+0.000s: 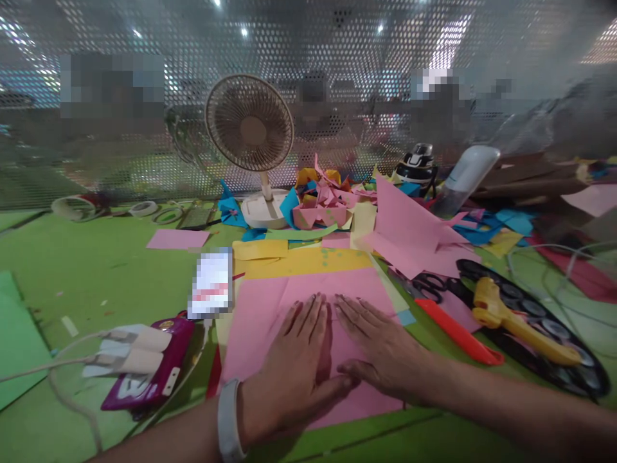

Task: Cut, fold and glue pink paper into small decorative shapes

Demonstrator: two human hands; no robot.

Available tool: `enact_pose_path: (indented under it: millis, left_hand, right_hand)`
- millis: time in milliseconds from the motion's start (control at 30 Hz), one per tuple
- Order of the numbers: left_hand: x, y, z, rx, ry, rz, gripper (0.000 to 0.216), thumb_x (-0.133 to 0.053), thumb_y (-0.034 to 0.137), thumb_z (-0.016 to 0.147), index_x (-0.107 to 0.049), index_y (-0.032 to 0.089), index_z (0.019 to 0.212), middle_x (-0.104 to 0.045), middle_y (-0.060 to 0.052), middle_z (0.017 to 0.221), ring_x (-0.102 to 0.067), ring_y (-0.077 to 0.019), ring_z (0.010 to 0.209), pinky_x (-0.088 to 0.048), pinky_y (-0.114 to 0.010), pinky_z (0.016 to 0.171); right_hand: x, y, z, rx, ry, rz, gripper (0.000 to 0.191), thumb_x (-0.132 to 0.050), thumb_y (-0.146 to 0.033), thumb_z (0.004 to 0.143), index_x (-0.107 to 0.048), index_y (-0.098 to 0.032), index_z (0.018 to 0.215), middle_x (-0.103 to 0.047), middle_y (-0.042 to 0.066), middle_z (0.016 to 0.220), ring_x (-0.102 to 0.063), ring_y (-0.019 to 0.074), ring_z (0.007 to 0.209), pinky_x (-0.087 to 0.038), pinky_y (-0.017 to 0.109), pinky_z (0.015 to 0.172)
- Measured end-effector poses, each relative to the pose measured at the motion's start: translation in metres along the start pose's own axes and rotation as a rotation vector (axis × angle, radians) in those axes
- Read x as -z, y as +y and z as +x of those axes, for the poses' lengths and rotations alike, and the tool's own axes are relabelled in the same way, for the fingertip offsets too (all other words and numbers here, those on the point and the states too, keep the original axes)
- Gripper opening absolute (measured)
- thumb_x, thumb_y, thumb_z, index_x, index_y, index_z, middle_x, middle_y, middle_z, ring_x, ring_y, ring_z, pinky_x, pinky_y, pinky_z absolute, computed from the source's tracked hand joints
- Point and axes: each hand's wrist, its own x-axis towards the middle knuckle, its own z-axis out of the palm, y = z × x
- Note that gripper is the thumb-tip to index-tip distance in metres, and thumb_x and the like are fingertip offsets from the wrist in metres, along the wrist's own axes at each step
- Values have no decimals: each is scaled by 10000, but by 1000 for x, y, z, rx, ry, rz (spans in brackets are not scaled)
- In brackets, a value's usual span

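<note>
A large pink sheet of paper (pixel 270 315) lies flat on the green table (pixel 96 276), on top of a yellow sheet (pixel 308 260). My left hand (pixel 296 360) lies flat on the pink sheet with its fingers stretched out and together; a white band sits on that wrist. Right beside it, my right hand (pixel 380 350) also presses flat on the same sheet, fingers extended. The fingertips of the two hands nearly meet at the sheet's middle. Neither hand holds anything.
A phone (pixel 211 283) lies left of the sheet, a purple case with white plugs (pixel 144 366) nearer. To the right lie black scissors (pixel 429 286), a red strip (pixel 457 331) and a yellow tool (pixel 511 318) on a black tray. A desk fan (pixel 250 135) and scrap paper (pixel 337 206) stand behind.
</note>
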Motion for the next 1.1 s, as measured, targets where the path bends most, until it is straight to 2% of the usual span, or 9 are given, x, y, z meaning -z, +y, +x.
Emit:
enact_pose_path:
  millis: [133,300,400,467,567,700,867,1100]
  left_hand:
    - [-3,-6,-3,15,22,56,873,-295,675,825,-63,115,1453,-99,-145,1509,-101,-306,1377,-152,-473,1112]
    - [-1,-18,-6,99,65,169,992,-304,760,752,-97,85,1449,-155,-187,1490,-112,-376,1360,-108,-554,1091]
    - [6,-12,-8,57,85,189,947,-320,711,792,-69,77,1449,-159,-190,1487,-95,-365,1366,-66,-559,1098]
    - [9,-3,-9,-60,43,149,853,-303,640,847,-32,104,1453,-138,-152,1499,-92,-328,1374,-77,-520,1114]
    - [8,8,-11,-143,-61,61,882,-288,670,835,3,110,1452,-101,-139,1505,-85,-310,1378,-125,-481,1120]
    - [1,8,-11,-127,-108,-11,965,-295,744,773,25,139,1453,-53,-143,1506,-44,-338,1374,-126,-539,1104]
    - [-1,6,-12,-72,-88,-22,997,-301,755,760,39,123,1451,-21,-176,1501,-22,-369,1366,-135,-568,1090]
    - [-1,6,-11,-84,-93,14,1022,-282,777,742,30,109,1450,-23,-191,1496,-34,-385,1362,-127,-575,1080]
  right_hand:
    - [0,1,0,5,20,2,753,-404,-532,880,-204,-58,1431,-267,190,1447,-206,269,1356,-275,450,1097]
    - [4,-1,2,6,-35,-31,722,-386,-522,891,-286,-17,1396,-270,212,1437,-230,293,1345,-309,453,1077]
    - [5,-2,2,4,-37,-36,696,-383,-510,895,-328,-12,1378,-288,214,1430,-245,297,1340,-306,454,1078]
    - [4,-2,2,-3,-25,-23,690,-389,-519,888,-354,-25,1369,-306,205,1427,-251,291,1339,-292,447,1087]
    - [3,-3,2,-16,-5,-2,706,-397,-540,878,-341,-48,1381,-327,188,1424,-254,283,1340,-286,450,1092]
    - [1,-4,3,-19,23,9,727,-407,-545,873,-282,-71,1410,-332,177,1425,-260,280,1338,-304,464,1080]
    - [0,-3,2,-15,32,-4,709,-402,-543,877,-311,-72,1398,-325,170,1430,-255,275,1340,-309,457,1080]
    - [0,-3,2,-16,5,-9,702,-389,-547,880,-340,-60,1383,-324,179,1429,-238,275,1346,-285,459,1091]
